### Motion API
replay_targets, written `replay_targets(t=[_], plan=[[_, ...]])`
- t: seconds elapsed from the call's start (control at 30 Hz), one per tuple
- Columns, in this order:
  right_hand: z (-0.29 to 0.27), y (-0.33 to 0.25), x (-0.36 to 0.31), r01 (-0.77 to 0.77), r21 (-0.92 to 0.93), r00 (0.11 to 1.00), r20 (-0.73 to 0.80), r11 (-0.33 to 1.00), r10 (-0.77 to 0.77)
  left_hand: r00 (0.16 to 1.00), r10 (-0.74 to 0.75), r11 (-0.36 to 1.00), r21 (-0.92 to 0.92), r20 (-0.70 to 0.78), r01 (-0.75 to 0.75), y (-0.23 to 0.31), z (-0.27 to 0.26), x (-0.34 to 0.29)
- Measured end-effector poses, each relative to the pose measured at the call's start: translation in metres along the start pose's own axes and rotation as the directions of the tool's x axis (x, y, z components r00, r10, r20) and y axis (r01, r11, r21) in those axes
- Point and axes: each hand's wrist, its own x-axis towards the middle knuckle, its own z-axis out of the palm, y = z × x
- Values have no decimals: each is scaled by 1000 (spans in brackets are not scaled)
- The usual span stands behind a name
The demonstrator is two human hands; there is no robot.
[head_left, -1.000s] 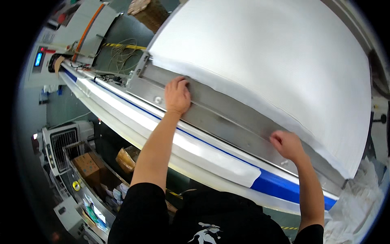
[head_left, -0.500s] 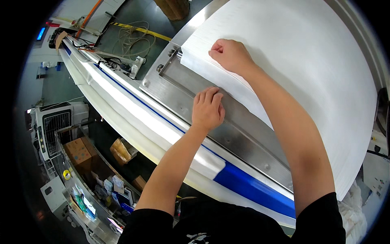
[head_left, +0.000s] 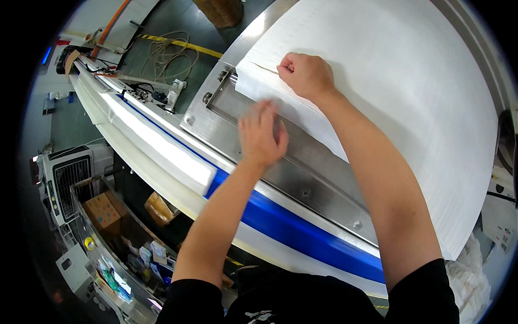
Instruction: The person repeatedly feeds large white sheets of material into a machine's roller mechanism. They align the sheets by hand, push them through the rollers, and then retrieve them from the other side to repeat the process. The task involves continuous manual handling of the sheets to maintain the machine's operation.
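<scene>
2 bare hands show in the head view. The right hand (head_left: 307, 75) curls into a fist at the left edge of the big white pile (head_left: 410, 113), maybe to press it flat; I cannot tell if it pinches any. The left hand (head_left: 263, 135) is blurry, fingers partly spread, over the gray metal surface (head_left: 324, 189), maybe to be near that edge. The pile lies just past the bare metal. I count 1 pile, 1 surface and 1 blue strip (head_left: 307, 248).

A fisheye (left of its pair) looks down from the person's head at both hands (head_left: 307, 76), near below.
</scene>
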Motion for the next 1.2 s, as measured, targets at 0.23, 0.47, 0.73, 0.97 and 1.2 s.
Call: replay_targets(t=[0.23,0.47,0.73,0.97,1.2], plan=[[-3,3,2,-49,37,998,33,998,48,980,200,948,253,7,-195,-52,-3,62],[-20,-13,-21,-19,74,999,46,997,16,912,323,875,288,253,-390,-69,-27,66],[-109,59,-260,-330,-292,942,-163,898,293,663,202,834,228,721,-502,-47,-59,98],[-285,212,-492,-664,-605,691,-269,440,671,557,-95,632,482,825,-607,-13,-26,114],[-397,338,-655,-700,-664,566,-293,262,770,654,-46,586,550,755,-595,-125,13,119]])
